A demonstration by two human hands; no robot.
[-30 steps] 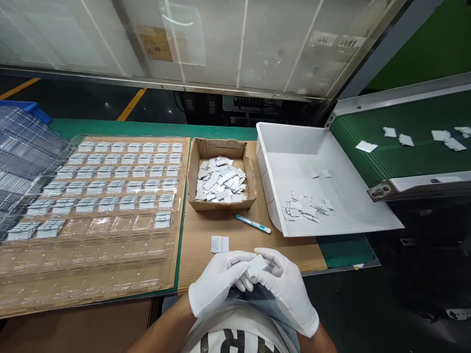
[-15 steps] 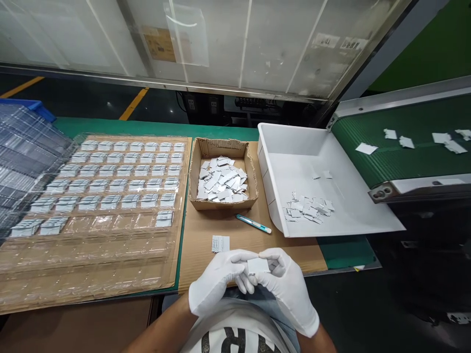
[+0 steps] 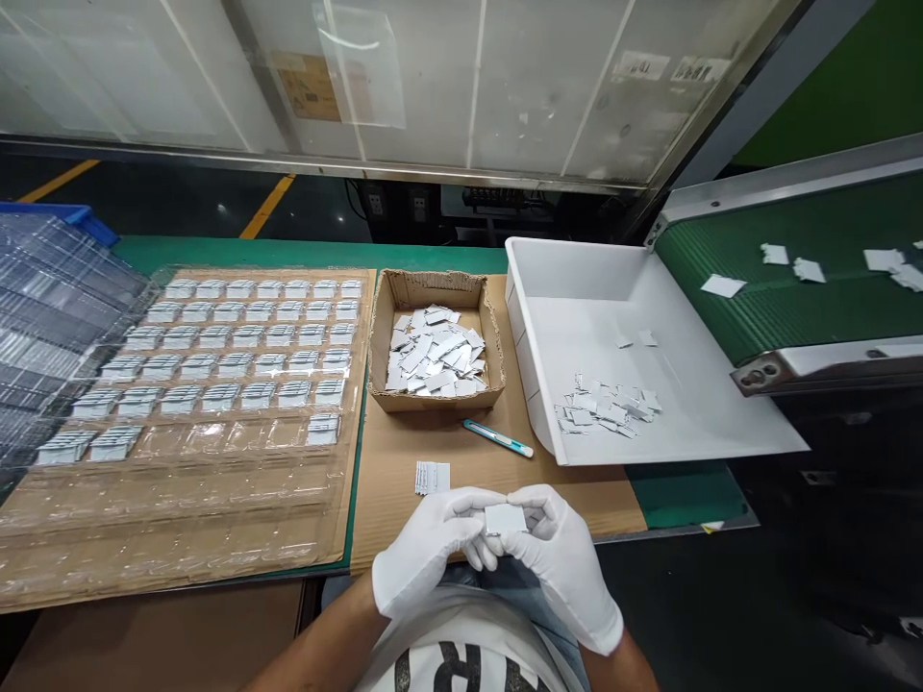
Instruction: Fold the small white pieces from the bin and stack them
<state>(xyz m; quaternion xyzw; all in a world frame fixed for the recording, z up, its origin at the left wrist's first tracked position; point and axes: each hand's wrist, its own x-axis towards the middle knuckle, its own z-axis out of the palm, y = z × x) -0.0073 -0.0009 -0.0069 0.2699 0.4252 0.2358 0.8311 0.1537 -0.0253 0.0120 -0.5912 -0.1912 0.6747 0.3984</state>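
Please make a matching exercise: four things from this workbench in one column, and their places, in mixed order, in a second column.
Things:
1. small white card
2. teal utility knife
3. cardboard box
4. clear blister tray

Places:
A. left side of the bench
B. between both gloved hands
C. just in front of the cardboard box
D. left of the white bin

Pairs: 1-B, 2-C, 3-D, 4-A

The bench is seen from a single head-worn camera, angled forward and down. The gloved hands (image 3: 497,553) are caught close at six o'clock; the conveyor (image 3: 793,288) is glimpsed farther off at two o'clock.
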